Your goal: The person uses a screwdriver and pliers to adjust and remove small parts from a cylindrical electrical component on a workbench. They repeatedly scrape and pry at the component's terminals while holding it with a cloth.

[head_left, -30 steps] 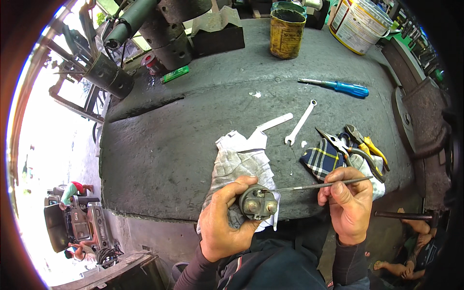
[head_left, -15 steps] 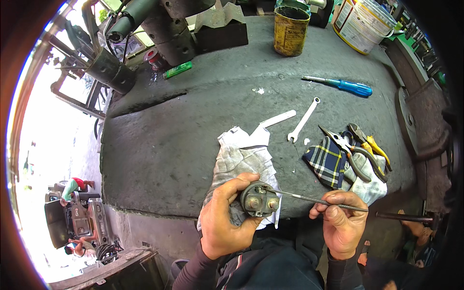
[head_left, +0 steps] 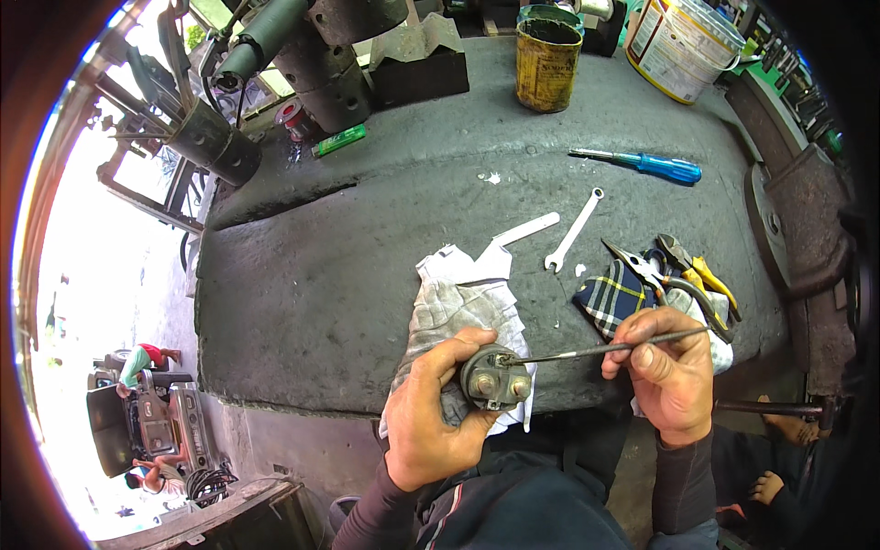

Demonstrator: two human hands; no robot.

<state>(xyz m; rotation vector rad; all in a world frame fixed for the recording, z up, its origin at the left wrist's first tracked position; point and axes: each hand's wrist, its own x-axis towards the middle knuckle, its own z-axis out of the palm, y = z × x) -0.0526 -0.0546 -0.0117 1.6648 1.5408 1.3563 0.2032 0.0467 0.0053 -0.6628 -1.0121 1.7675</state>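
Observation:
My left hand (head_left: pixel 438 412) is wrapped round a dark, round starter solenoid (head_left: pixel 495 378), its end with two brass-coloured terminal studs turned up. In my right hand (head_left: pixel 669 376) a thin dark metal rod (head_left: pixel 587 350) is pinched between thumb and fingers. The rod's far end meets the solenoid's upper edge, by a small slot or tab; whether it goes in I cannot tell. Under and beyond my left hand lies a greyish-white cloth (head_left: pixel 458 298). Near my right hand are long-nose pliers (head_left: pixel 655 272) and yellow-handled cutters (head_left: pixel 706 275) on a plaid cloth (head_left: pixel 610 301).
On the dark worktable (head_left: pixel 293 284) lie a combination wrench (head_left: pixel 575 229), a flat light strip (head_left: pixel 527 228), a blue screwdriver (head_left: pixel 655 166) and a green lighter (head_left: pixel 339 140). A yellow can (head_left: pixel 547 69) and white bucket (head_left: pixel 683 50) stand behind. Another person's hand (head_left: pixel 768 487) shows lower right.
My right hand has moved up and slightly right, so the rod now slopes upward to the right. The solenoid stays in my left hand, nearly in place. Another person's hand now shows lower right.

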